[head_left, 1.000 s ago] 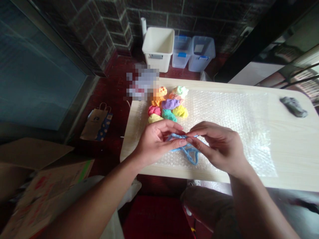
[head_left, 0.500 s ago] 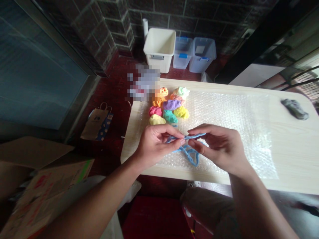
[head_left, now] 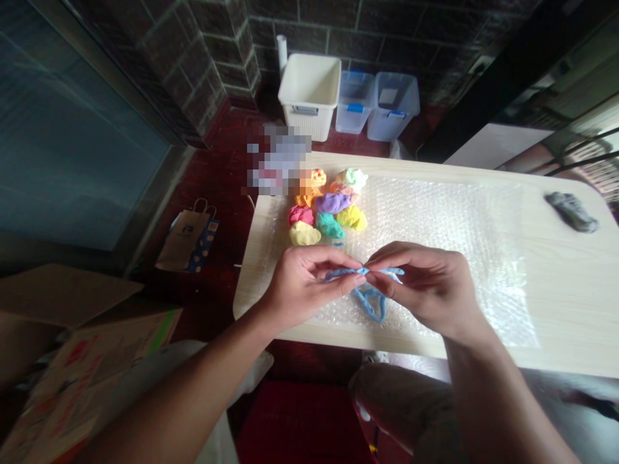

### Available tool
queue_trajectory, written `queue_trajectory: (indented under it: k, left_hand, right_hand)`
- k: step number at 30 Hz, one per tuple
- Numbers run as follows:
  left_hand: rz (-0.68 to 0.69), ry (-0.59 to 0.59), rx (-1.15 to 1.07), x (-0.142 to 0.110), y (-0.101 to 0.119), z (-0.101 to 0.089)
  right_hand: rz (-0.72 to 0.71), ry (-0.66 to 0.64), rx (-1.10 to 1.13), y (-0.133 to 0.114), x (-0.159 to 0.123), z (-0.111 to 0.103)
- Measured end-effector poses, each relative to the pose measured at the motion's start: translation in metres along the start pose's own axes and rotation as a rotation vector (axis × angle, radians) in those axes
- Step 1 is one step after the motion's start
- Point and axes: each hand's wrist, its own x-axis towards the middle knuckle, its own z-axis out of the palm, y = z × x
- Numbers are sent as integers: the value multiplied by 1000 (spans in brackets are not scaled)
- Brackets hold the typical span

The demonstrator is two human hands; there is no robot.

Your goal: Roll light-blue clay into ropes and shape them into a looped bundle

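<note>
A thin blue strand of modelling clay (head_left: 396, 272) runs between my two hands above the table. My left hand (head_left: 304, 283) pinches it between thumb and fingertips. Close against those fingertips, my right hand (head_left: 425, 277) pinches the same strand, and a short end sticks out toward the right palm. Below lies a blue clay loop (head_left: 376, 316) on the bubble wrap (head_left: 435, 212); whether it joins the held strand is hidden by my fingers. Beyond my left hand sit several soft clay lumps, among them a purple lump (head_left: 333, 203), a teal lump (head_left: 329, 225) and a pale yellow lump (head_left: 304, 234).
The bubble wrap covers much of the pale wooden table (head_left: 556, 290). A dark grey lump (head_left: 571, 211) lies at its right end. On the floor stand a white bin (head_left: 309, 96), two clear boxes, a paper bag (head_left: 184, 240) and a cardboard box (head_left: 97, 367).
My right fingertips have moved left along the blue strand and now meet my left fingertips. The strand's right end has dipped slightly. The clay lumps have not moved.
</note>
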Motion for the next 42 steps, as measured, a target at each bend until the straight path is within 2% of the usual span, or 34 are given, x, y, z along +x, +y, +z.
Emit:
queue_trajectory:
  k: [6, 11, 16, 20, 26, 33, 37, 42]
  left_hand:
    - [19, 2, -40, 1, 1, -2]
    - [16, 2, 29, 1, 1, -2]
    - [-24, -5, 1, 2, 0, -1]
    - [-51, -13, -3, 2, 1, -1]
    - [-22, 4, 12, 1, 3, -2]
    - [-18, 0, 9, 2, 2, -3]
    - [-74, -24, -42, 4, 0, -3]
    - [-93, -36, -4, 2, 1, -4]
  right_hand:
    - [95, 11, 49, -1, -3, 0]
    - [32, 12, -6, 1, -3, 1]
    - [-19, 4, -33, 2, -1, 1]
    - [14, -11, -15, 3, -2, 0]
    - [75, 9, 43, 2, -4, 1]
    - [37, -11, -18, 0, -2, 1]
    - [26, -7, -11, 0, -1, 0]
    - [14, -15, -3, 0, -1, 1]
